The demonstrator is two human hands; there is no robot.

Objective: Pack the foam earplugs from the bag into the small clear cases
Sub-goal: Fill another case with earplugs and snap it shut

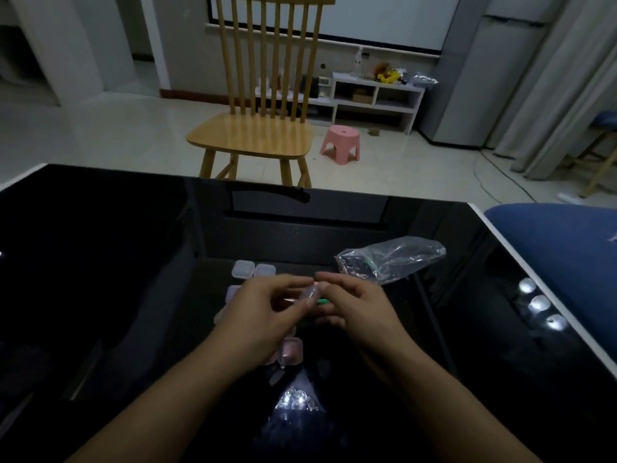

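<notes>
A small clear case [309, 293] is held up between both hands, just above the black counter [133, 262]. It is pinched in the curled fingers of the left hand [267, 312]; a green earplug [323, 300] is pinched by the right hand [354, 305] beside the case. The foam is judged light and squashy — best taken by its middle; the case is stiff and slick. More clear cases [254, 269] lie just beyond — their contents cannot be made out. The crumpled plastic bag [390, 260] lies to the right, with something green inside.
</notes>
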